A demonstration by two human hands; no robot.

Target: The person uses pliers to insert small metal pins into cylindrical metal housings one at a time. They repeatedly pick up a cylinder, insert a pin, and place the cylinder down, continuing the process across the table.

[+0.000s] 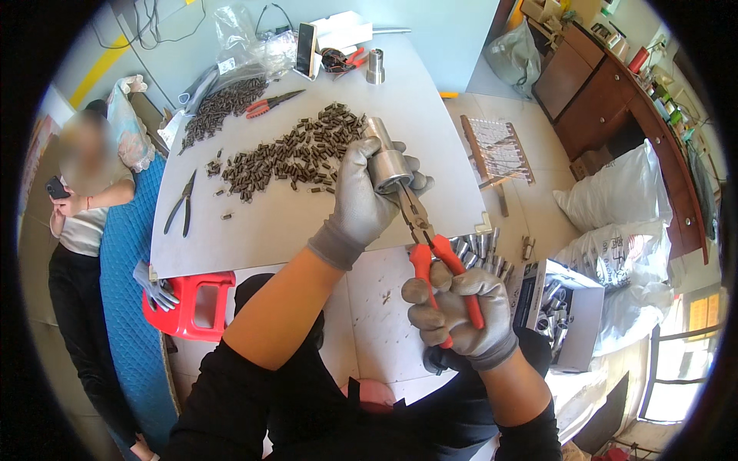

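The grey-gloved left hand [360, 192] has its fingers wrapped around a stepped, silver metal cylinder [389, 167], held over the white rectangular table [288, 230] toward its near right corner. The grey-gloved right hand [470, 311] has its fingers curled around red-handled metal pliers [419, 224], tips at the cylinder's open end. Small dark coiled springs [288, 156] lie heaped mid-table.

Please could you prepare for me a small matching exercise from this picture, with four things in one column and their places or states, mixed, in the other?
Column one
1. Left hand
2. Right hand
3. Black-handled pliers
4. Red stool

Column two
A. Lying near the left edge of the table
B. Wrapped around a metal cylinder
C. Partly covered by a grey glove
D. Gripping red-handled pliers

Right pairs: 1-B, 2-D, 3-A, 4-C.
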